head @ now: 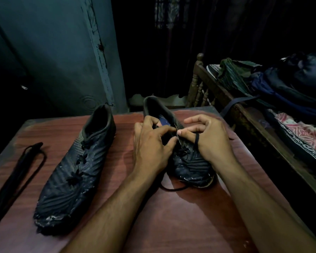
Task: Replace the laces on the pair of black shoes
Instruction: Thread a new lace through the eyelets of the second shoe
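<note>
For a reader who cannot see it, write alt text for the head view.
Both hands, left hand and right hand, thread a black lace through the right shoe on a reddish table. The left shoe and a spare lace lie alongside.

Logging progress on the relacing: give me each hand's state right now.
Left hand: fingers curled, gripping the right shoe at its tongue and eyelets.
Right hand: pinching the black lace, which loops around a finger.
</note>
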`<control>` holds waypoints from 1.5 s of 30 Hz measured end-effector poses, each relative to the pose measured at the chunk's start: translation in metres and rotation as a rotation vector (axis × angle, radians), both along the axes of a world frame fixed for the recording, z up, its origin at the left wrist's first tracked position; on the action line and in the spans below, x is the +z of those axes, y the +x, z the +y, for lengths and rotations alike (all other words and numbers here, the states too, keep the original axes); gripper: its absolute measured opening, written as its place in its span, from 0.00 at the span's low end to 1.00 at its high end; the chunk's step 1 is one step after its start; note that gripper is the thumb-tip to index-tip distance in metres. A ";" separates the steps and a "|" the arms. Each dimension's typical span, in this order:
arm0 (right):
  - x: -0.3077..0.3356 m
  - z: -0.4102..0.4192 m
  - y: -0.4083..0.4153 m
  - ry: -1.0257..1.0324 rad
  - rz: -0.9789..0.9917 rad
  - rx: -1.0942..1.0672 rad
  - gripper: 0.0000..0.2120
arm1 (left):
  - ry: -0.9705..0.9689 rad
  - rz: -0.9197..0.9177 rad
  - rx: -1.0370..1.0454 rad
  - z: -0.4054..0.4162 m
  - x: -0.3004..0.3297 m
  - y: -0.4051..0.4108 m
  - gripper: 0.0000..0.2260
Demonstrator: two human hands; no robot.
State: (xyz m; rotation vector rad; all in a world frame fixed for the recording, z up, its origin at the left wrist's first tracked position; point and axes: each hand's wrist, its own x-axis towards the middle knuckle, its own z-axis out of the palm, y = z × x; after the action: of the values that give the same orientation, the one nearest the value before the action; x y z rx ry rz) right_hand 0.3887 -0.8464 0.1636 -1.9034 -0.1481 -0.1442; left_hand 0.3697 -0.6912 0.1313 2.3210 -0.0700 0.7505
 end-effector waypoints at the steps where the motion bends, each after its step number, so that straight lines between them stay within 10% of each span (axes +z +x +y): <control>1: 0.001 -0.001 -0.001 0.021 0.013 0.005 0.13 | 0.012 0.013 0.005 0.000 0.000 0.000 0.08; 7: -0.002 -0.015 -0.030 0.147 0.069 0.077 0.24 | 0.037 0.060 0.046 -0.001 -0.001 -0.001 0.04; 16: -0.006 -0.032 -0.097 -0.294 0.173 0.264 0.53 | -0.053 0.090 0.041 0.001 0.004 -0.002 0.02; 25: -0.034 -0.009 -0.104 -0.523 -0.119 -0.065 0.27 | -0.206 0.017 -0.100 0.010 0.011 0.000 0.04; 36: -0.036 -0.011 -0.104 -0.474 -0.140 -0.083 0.26 | -1.169 -0.027 -0.175 0.029 0.029 0.007 0.08; 41: -0.037 -0.011 -0.104 -0.499 -0.152 -0.102 0.26 | -0.613 -0.092 0.002 0.046 0.039 -0.004 0.06; 45: -0.037 -0.010 -0.102 -0.511 -0.147 -0.105 0.27 | 0.257 0.049 -0.143 0.055 0.056 -0.017 0.15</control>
State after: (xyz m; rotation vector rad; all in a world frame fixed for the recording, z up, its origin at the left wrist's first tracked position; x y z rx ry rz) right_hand 0.2863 -0.8569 0.1267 -2.4115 -0.1984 -0.3441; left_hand 0.3526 -0.6362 0.1868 2.5430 -0.3247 0.6438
